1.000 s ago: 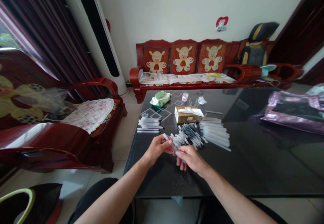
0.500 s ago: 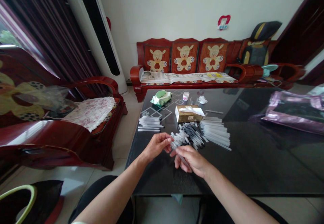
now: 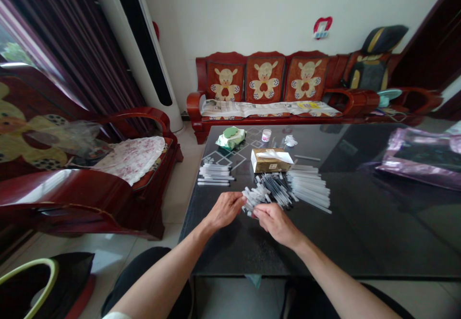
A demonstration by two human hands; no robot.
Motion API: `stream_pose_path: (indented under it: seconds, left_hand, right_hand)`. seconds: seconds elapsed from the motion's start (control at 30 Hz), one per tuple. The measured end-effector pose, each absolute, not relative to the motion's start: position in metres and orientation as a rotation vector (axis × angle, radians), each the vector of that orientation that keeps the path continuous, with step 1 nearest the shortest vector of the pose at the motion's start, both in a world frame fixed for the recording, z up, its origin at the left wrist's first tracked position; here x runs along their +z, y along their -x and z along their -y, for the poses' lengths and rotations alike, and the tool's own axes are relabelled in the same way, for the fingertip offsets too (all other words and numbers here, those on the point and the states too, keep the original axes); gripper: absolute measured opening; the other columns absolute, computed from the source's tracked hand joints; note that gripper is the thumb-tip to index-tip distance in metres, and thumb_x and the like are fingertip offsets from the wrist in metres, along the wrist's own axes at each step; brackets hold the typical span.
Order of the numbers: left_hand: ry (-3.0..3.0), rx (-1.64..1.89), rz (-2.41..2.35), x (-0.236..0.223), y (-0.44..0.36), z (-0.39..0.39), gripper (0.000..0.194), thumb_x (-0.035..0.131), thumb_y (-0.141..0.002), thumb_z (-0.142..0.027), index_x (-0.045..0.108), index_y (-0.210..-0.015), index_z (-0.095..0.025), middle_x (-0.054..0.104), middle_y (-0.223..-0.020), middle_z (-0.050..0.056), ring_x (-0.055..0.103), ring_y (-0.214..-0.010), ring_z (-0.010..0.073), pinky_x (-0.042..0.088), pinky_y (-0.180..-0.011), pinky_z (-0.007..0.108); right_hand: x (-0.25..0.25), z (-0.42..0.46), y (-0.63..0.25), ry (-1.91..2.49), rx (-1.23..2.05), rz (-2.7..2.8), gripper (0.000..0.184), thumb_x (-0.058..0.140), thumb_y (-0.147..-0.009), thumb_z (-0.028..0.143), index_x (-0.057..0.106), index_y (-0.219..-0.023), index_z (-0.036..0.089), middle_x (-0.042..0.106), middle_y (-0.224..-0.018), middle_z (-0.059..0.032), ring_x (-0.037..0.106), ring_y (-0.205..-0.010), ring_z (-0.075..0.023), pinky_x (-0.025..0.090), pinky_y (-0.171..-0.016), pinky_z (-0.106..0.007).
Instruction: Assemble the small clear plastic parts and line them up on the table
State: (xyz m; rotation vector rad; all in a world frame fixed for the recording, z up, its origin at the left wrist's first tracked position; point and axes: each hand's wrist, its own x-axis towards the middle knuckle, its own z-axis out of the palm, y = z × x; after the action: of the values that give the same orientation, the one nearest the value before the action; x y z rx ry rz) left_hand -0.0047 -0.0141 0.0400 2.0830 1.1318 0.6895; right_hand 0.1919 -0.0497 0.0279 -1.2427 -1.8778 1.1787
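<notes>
Over the front of the black table, my left hand [image 3: 227, 208] is closed, fingertips pressed together at the edge of a pile of clear pen caps [image 3: 260, 193]. Close by on the right, my right hand [image 3: 276, 222] is also closed, its thumb and fingers meeting at the pile's near side. Whatever either hand grips is hidden by the fingers. Black pen refills [image 3: 276, 187] lie heaped beside the caps. Further right is a fanned stack of translucent white pen barrels [image 3: 309, 187]. Several pens with dark ends [image 3: 215, 174] lie in a row at the left.
Behind the pen parts stands a gold tissue box [image 3: 271, 160]. Beyond it are a green wipes pack [image 3: 230, 139], a small white tub [image 3: 266, 135] and crumpled tissue [image 3: 290, 141]. A shiny purple bag [image 3: 421, 160] lies at the right of the black table [image 3: 360, 242].
My right hand has turned palm-down and its fingers have closed; the pale barrel seen under it before is now hidden. My left hand has rolled over slightly, knuckles up. The view has shifted a little.
</notes>
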Motion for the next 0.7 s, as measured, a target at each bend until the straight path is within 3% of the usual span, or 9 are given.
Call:
stream_pose_path:
  seconds: [0.1,0.2,0.37,0.43,0.53,0.63,0.7]
  left_hand:
    - [-2.023,0.682,-1.186,0.038,0.003,0.014,0.046,0.031,-0.095,-0.040,0.046,-0.058,-0.017,0.047,-0.054,-0.003,0.045,-0.054,0.0108,0.031,-0.058,0.024]
    - [-1.965,0.673,-1.224,0.035,0.002,0.013,0.044,0.033,-0.093,-0.039,0.045,-0.056,-0.018,0.046,-0.053,-0.003,0.043,-0.052,0.0107,0.029,-0.056,0.024]
    - [-1.928,0.677,-1.220,0.030,0.001,0.011,0.045,0.033,-0.094,-0.040,0.043,-0.056,-0.017,0.044,-0.052,-0.003,0.042,-0.052,0.0104,0.028,-0.055,0.024]
    - [-1.975,0.699,-1.165,0.031,0.003,0.011,0.046,0.033,-0.095,-0.042,0.046,-0.058,-0.017,0.046,-0.054,-0.003,0.044,-0.053,0.0105,0.030,-0.057,0.023]
    - [-2.051,0.693,-1.052,0.036,0.005,0.014,0.042,0.034,-0.095,-0.041,0.050,-0.066,-0.017,0.050,-0.059,-0.002,0.046,-0.056,0.0109,0.032,-0.058,0.022]
    - [-2.090,0.677,-0.950,0.041,0.005,0.017,0.037,0.035,-0.096,-0.040,0.055,-0.076,-0.016,0.055,-0.066,0.000,0.049,-0.060,0.0115,0.035,-0.059,0.021]
    - [-2.111,0.670,-0.899,0.042,0.005,0.018,0.037,0.035,-0.096,-0.040,0.056,-0.078,-0.016,0.056,-0.070,0.000,0.050,-0.061,0.0115,0.036,-0.060,0.020]
  right_hand:
    - [0.032,0.054,-0.190,1.343,0.732,2.119,0.036,0.039,-0.095,0.036,0.055,-0.067,0.021,0.056,-0.058,-0.0017,0.050,-0.055,-0.0148,0.031,-0.056,-0.028]
    - [0.030,0.057,-0.189,1.424,0.387,2.280,0.033,0.034,-0.097,0.032,0.059,-0.079,0.021,0.064,-0.069,-0.0051,0.057,-0.060,-0.0167,0.030,-0.057,-0.029]
    - [0.027,0.058,-0.187,1.469,0.270,2.294,0.032,0.034,-0.097,0.031,0.062,-0.087,0.020,0.067,-0.075,-0.0083,0.060,-0.062,-0.0181,0.031,-0.057,-0.030]
    - [0.025,0.057,-0.187,1.452,0.442,2.191,0.032,0.038,-0.096,0.034,0.060,-0.079,0.020,0.066,-0.069,-0.0068,0.060,-0.062,-0.0176,0.033,-0.057,-0.029]
    - [0.020,0.054,-0.188,1.373,1.047,1.932,0.036,0.039,-0.094,0.043,0.059,-0.077,0.019,0.062,-0.059,-0.0033,0.055,-0.048,-0.0131,0.035,-0.048,-0.025]
    - [0.016,0.053,-0.190,1.257,1.642,1.589,0.044,0.036,-0.091,0.053,0.059,-0.091,0.016,0.065,-0.063,-0.0042,0.046,-0.035,-0.0089,0.025,-0.034,-0.021]
    - [0.016,0.053,-0.192,1.203,1.816,1.470,0.047,0.039,-0.089,0.056,0.059,-0.092,0.014,0.065,-0.059,-0.0038,0.038,-0.030,-0.0063,0.017,-0.031,-0.019]
